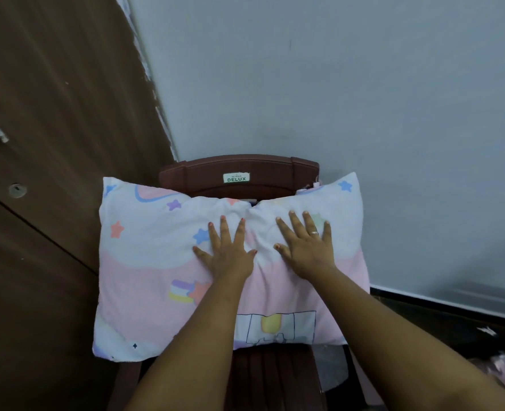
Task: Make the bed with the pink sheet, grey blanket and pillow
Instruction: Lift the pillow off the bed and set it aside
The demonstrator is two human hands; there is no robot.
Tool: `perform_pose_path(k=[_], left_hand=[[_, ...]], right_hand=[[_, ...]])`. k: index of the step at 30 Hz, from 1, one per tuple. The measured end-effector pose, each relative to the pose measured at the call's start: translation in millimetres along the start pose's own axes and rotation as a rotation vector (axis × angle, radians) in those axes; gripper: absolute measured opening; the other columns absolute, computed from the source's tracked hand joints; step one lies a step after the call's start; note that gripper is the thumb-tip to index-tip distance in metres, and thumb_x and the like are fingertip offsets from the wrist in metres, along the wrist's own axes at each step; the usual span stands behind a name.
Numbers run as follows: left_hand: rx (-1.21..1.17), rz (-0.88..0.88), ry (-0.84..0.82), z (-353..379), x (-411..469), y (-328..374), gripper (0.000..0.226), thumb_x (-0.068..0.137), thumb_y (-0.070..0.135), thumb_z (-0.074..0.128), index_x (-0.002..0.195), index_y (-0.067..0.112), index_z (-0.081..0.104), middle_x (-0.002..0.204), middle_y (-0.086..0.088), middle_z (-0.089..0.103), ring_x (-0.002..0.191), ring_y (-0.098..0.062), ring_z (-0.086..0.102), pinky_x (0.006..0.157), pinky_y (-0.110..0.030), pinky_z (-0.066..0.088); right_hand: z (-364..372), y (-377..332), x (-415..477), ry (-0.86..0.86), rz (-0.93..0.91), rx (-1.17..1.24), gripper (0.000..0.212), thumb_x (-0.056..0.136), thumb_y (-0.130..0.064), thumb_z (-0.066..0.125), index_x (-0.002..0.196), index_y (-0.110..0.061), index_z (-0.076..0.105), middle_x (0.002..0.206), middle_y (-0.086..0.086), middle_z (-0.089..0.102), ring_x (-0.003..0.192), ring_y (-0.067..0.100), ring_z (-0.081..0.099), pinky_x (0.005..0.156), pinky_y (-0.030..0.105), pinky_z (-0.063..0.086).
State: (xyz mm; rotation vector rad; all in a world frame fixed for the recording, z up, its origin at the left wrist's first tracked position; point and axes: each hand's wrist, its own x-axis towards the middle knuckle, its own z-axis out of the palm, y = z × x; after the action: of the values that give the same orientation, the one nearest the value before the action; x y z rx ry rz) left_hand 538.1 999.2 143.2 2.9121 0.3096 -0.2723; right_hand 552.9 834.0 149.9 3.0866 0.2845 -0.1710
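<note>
Pressing flat on a pink-and-white pillow printed with coloured stars [156, 277], both hands lie palm down with fingers straight and spread, pinching nothing. The left hand [226, 250] and the right hand [307, 247], which wears a ring, sit side by side near the pillow's upper middle. The pillow rests across a dark red-brown plastic chair [239, 173] standing against a pale grey wall [364, 99], beside a brown wooden door [52, 114].

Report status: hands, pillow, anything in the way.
Left hand and right hand flat, fingers spread, on pink-and-white star-print pillow. Pillow lies across dark brown plastic chair. Nothing else on top of it.
</note>
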Motion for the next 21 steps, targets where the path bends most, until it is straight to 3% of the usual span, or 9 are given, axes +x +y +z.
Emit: perform_pose_path(k=[5, 8, 14, 21], left_hand=[[-0.075, -0.105, 0.058, -8, -10, 37, 0.079, 0.092, 0.021, 0.046, 0.15, 0.031, -0.007, 0.157, -0.004, -0.021, 0.144, -0.028, -0.019, 0.111, -0.06, -0.002], [-0.122, -0.016, 0.096, -6, -33, 79, 0.086, 0.087, 0.009, 0.049, 0.151, 0.029, -0.006, 0.157, -0.003, -0.02, 0.144, -0.027, -0.018, 0.111, -0.059, -0.003], [-0.011, 0.327, -0.069, 10, -98, 180, 0.091, 0.085, 0.024, 0.057, 0.149, 0.034, -0.008, 0.155, -0.005, -0.026, 0.142, -0.029, -0.024, 0.111, -0.058, -0.008], [0.119, 0.628, -0.218, 60, -225, 282, 0.076, 0.088, 0.024, 0.051, 0.15, 0.033, 0.007, 0.156, -0.003, -0.022, 0.143, -0.025, -0.021, 0.114, -0.057, -0.005]], right_hand=[[-6, 29, -32, -0.022, 0.04, 0.068, 0.059, 0.098, -0.055, 0.019, 0.15, -0.038, -0.004, 0.16, -0.005, -0.007, 0.147, 0.021, -0.009, 0.113, 0.057, -0.003], [-6, 60, -60, -0.047, 0.118, 0.086, 0.059, 0.099, -0.055, 0.018, 0.15, -0.038, -0.007, 0.16, -0.005, -0.009, 0.147, 0.02, -0.009, 0.113, 0.057, -0.002], [-9, 140, -137, -0.028, 0.34, 0.135, 0.06, 0.099, -0.053, 0.019, 0.149, -0.038, -0.01, 0.16, -0.006, -0.01, 0.147, 0.019, -0.01, 0.114, 0.057, -0.002], [12, 233, -290, 0.011, 0.643, 0.239, 0.06, 0.098, -0.054, 0.026, 0.149, -0.041, -0.004, 0.16, -0.008, -0.002, 0.147, 0.018, -0.006, 0.113, 0.058, 0.0]])
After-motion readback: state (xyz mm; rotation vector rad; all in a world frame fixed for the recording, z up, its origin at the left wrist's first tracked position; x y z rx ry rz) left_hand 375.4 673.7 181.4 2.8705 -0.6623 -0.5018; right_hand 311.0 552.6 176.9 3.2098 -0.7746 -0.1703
